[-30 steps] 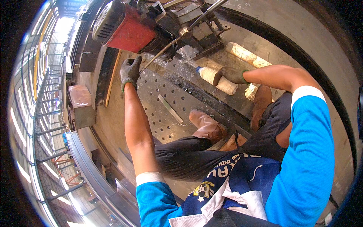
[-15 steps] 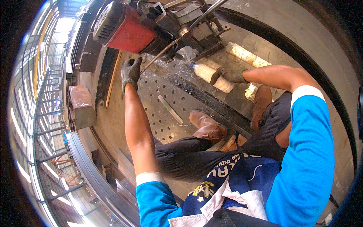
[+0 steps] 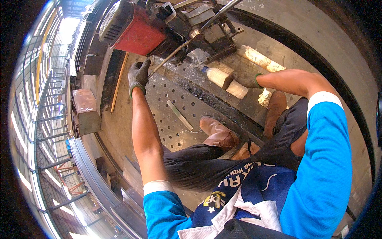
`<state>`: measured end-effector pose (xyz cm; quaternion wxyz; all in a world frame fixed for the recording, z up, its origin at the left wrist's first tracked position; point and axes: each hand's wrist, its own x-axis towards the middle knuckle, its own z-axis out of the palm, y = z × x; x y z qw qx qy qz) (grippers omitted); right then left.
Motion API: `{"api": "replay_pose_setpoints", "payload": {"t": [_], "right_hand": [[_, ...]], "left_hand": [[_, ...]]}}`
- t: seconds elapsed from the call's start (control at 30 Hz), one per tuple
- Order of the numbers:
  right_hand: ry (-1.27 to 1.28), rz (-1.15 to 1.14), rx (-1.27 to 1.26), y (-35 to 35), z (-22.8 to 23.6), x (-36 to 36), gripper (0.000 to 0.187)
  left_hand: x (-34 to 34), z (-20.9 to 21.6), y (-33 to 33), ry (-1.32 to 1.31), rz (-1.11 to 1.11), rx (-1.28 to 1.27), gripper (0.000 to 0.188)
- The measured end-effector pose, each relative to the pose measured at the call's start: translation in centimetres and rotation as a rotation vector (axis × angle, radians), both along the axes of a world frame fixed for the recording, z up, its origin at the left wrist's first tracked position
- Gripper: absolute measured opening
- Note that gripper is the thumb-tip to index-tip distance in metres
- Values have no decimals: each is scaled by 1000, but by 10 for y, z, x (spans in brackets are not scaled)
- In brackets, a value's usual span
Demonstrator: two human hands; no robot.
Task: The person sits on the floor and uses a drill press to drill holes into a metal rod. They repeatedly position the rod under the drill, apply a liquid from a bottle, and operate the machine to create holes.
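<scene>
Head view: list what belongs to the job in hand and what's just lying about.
Apparently in use:
- red machine
- lever, left hand at its lower end
- bottle, held by the right hand

Seemingly just lying about:
- strip on the holed plate
- stick
- box

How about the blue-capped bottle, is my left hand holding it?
No, the right hand grips the bottle, while the left hand is at the lower end of a metal rod.

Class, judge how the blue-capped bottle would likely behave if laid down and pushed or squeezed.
The bottle looks rounded, so it would probably roll on its side. Its pale, plastic-looking wall may flex under the right hand.
</scene>
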<state>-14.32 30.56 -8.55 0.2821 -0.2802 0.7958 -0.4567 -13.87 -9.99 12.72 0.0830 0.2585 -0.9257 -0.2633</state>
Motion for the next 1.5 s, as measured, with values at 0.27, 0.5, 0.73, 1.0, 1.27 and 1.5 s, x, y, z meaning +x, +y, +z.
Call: {"api": "replay_pose_setpoints", "payload": {"t": [0.27, 0.5, 0.73, 1.0, 1.27, 1.5], "right_hand": [[-15, 15, -14, -3, 3, -1, 41], [-30, 31, -35, -2, 4, 1, 41], [-61, 72, -76, -1, 5, -2, 42], [-160, 119, -141, -3, 10, -6, 43], [-302, 94, -137, -5, 22, 5, 45], [-124, 177, -106, -3, 43, 11, 51]], "left_hand": [[0, 1, 1, 2, -9, 9, 45], [-1, -7, -7, -9, -10, -1, 47], [-6, -17, -23, -65, 1, -124, 57], [-6, -14, -20, -143, -10, -259, 62], [-1, -11, -9, -99, 78, -190, 57], [-1, -12, -11, -109, 59, -111, 53]]}}
